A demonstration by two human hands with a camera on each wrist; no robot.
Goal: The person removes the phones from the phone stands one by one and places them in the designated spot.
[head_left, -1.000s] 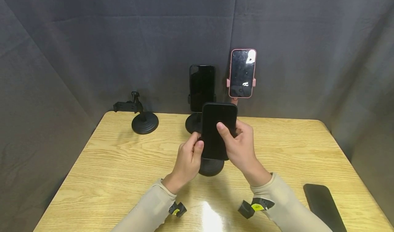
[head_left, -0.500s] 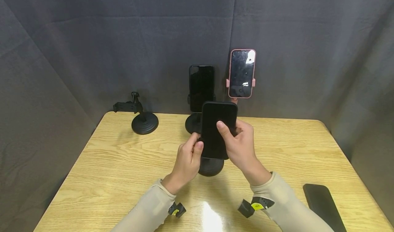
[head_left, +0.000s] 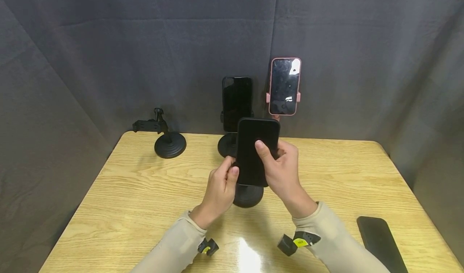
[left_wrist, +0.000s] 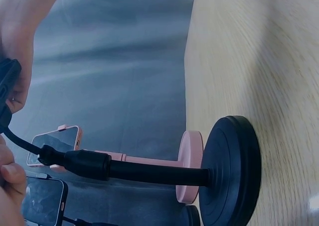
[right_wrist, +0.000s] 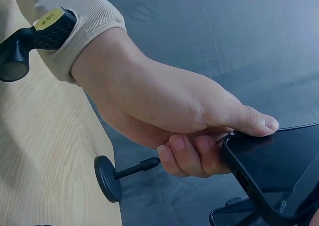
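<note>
Far left: a black stand point(head_left: 170, 145) on the tabletop point(head_left: 337, 176), its clamp turned sideways and well apart from the work.

Next, left hand point(head_left: 217, 186): grip narrow, thumb and fingers pinching at the left edge of the held phone point(head_left: 250, 156). We take the pinched part to be the clamp point(left_wrist: 4, 116) of the near stand point(head_left: 248, 197); the phone hides most of it, so we cannot be sure.

The held phone sits raised above the near stand's base, mid-scene, screen toward the wearer. We cannot see whether the clamp bears its weight. The left wrist view shows a slim neck point(left_wrist: 154, 175) rising from the base; uneven pressure could, we judge, bend it or tip the base.

Far side: the far phone point(head_left: 237, 102) stands on its own mount. A shove away from us might knock it.

Right hand point(head_left: 284, 174): grip closed on the held phone, thumb across the screen, fingers curled at the right edge. Main risk, in our view: if it lets go before the clamp is seated, the phone slips or twists.

Far right of that, pink phone point(head_left: 284, 86); near right, loose phone point(head_left: 382, 243), close to the right sleeve point(head_left: 337, 238), which could brush it.
</note>
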